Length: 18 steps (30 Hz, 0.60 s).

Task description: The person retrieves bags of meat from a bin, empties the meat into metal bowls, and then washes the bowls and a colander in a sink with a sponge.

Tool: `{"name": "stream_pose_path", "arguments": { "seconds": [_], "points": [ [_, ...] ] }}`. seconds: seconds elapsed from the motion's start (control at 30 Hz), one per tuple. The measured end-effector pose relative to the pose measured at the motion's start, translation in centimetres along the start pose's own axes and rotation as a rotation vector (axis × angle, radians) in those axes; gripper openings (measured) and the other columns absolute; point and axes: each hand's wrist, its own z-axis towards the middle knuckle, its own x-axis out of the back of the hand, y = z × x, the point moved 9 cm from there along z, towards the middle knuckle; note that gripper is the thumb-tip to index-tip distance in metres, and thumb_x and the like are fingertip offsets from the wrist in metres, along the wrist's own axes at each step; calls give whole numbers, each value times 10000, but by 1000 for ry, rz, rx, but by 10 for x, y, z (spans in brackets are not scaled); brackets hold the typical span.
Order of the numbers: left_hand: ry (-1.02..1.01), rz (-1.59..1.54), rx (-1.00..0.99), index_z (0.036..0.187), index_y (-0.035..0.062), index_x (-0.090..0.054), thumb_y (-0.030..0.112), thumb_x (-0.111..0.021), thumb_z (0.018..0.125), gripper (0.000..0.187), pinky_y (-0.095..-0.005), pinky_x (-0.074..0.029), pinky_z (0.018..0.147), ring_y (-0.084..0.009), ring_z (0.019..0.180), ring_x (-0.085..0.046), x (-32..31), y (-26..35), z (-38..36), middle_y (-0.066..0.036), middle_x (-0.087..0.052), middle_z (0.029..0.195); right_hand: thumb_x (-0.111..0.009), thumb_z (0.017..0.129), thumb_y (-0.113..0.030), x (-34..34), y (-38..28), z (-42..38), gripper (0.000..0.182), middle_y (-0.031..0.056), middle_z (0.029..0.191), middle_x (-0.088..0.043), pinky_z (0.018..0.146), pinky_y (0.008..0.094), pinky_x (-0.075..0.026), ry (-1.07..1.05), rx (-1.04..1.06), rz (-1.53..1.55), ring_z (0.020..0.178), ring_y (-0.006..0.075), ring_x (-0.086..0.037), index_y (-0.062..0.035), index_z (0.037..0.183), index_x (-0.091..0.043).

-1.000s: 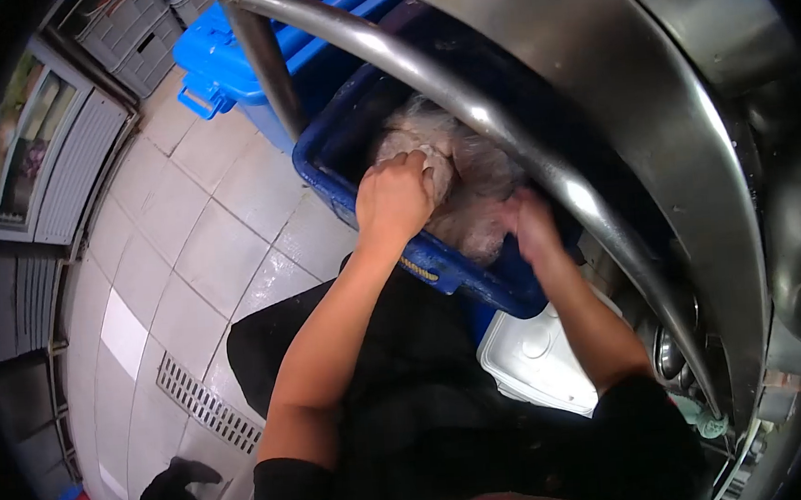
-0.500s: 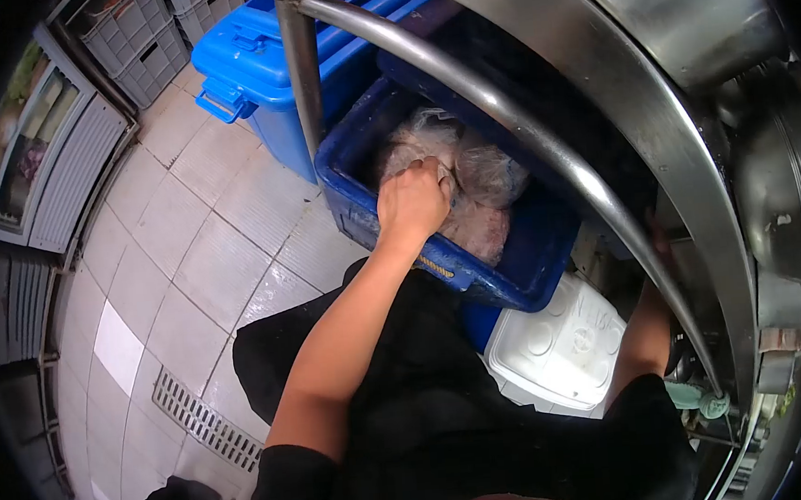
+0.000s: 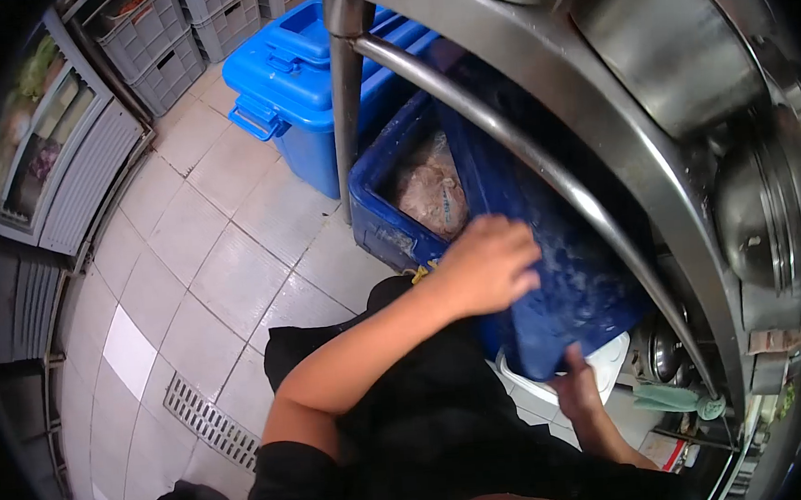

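A dark blue bin stands below a steel table, with a clear plastic bag of pale, pinkish contents inside. Its dark blue lid is tilted over the right part of the opening and hides the rest of the inside. My right hand grips the lid's near lower corner, the thumb showing on top. Over the lid's left edge is my left hand, slightly blurred, with its fingers loosely bent and the thumb apart. Nothing shows in it; contact with the lid cannot be made out.
A steel table leg and curved rail run between me and the bin. A bright blue lidded bin stands behind on the left. Partly under the dark lid is a white container. Steel pots sit above right; a drain grate lies in the floor.
My left hand has left the bag in the bin and moved right to the lid. My right hand has come out from under the table, bringing the lid lower over the bin.
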Motion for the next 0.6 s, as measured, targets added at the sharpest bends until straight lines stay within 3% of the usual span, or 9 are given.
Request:
{"name": "stream_pose_path", "arguments": {
  "seconds": [0.07, 0.13, 0.17, 0.2, 0.27, 0.33, 0.4, 0.47, 0.6],
  "points": [
    [-477, 124, 117, 1206, 23, -678, 436, -808, 782, 606, -574, -382, 1118, -414, 1273, -540, -29, 36, -17, -198, -600, 1331, -712, 969, -213, -36, -3, -48, 575, 173, 1290, -673, 962, 424, -557, -515, -453, -543, 1164, 310, -660, -28, 1462, -481],
    [-560, 252, 169, 1394, 53, -595, 491, -835, 738, 824, -679, -276, 1161, -519, 1404, -400, -30, 50, -37, -256, -462, 1513, -825, 843, -153, -60, -68, -41, 662, 202, 1181, -709, 868, 461, -568, -425, 454, -1371, 1014, 375, -705, -27, 1422, -528],
    [-576, 304, 227, 1516, 88, -488, 524, -849, 714, 981, -739, -230, 1147, -592, 1454, -278, -24, 46, -40, -262, -357, 1598, -908, 723, -155, -93, -117, -61, 768, 230, 1291, -654, 924, 524, -519, -199, 794, -1494, 1118, 438, -643, -29, 1396, -561],
    [-575, 446, 279, 1555, 146, -442, 459, -838, 742, 957, -751, -234, 1137, -581, 1465, -259, -16, 32, -39, -237, -343, 1613, -921, 678, -189, -117, -135, -65, 887, 257, 1510, -480, 1079, 599, -406, -193, 906, -1630, 1342, 488, -476, -65, 1459, -520],
    [-231, 713, 182, 1556, 187, -443, 371, -816, 765, 893, -740, -230, 1150, -550, 1482, -251, 0, -7, -38, -196, -355, 1618, -930, 654, -219, -96, -117, -24, 1003, 251, 1646, -262, 1203, 634, -225, -129, 639, -1730, 1517, 489, -221, -95, 1524, -446],
    [-284, 669, 241, 1543, 213, -461, 319, -745, 823, 781, -710, -226, 1175, -521, 1489, -261, 20, -44, -27, -159, -359, 1623, -908, 694, -280, -105, -108, 2, 1017, 263, 1672, -177, 1206, 691, -157, -218, 905, -1703, 1543, 502, -135, -131, 1563, -401],
    [-298, 676, 285, 1538, 192, -465, 286, -672, 877, 699, -675, -220, 1198, -508, 1497, -257, 27, -65, -20, -154, -367, 1616, -799, 826, -351, -128, -98, 28, 855, 265, 1651, -231, 1185, 722, -151, -101, 924, -1792, 1519, 508, -184, -153, 1562, -412],
    [-327, 810, 445, 1520, 200, -492, 246, -512, 967, 555, -665, -225, 1199, -511, 1485, -287, 36, -78, -13, -133, -378, 1619, -775, 845, -357, -151, -93, 27, 817, 277, 1631, -260, 1174, 733, -152, -96, 979, -1785, 1501, 510, -217, -135, 1550, -426],
    [-424, 795, 540, 1534, 165, -460, 216, -505, 962, 576, -652, -212, 1206, -502, 1508, -238, 38, -72, -4, -132, -327, 1642, -770, 844, -373, -158, -97, 24, 847, 297, 1567, -325, 1161, 739, -162, -107, 896, -1736, 1450, 529, -271, -126, 1564, -399]
  ]
}}
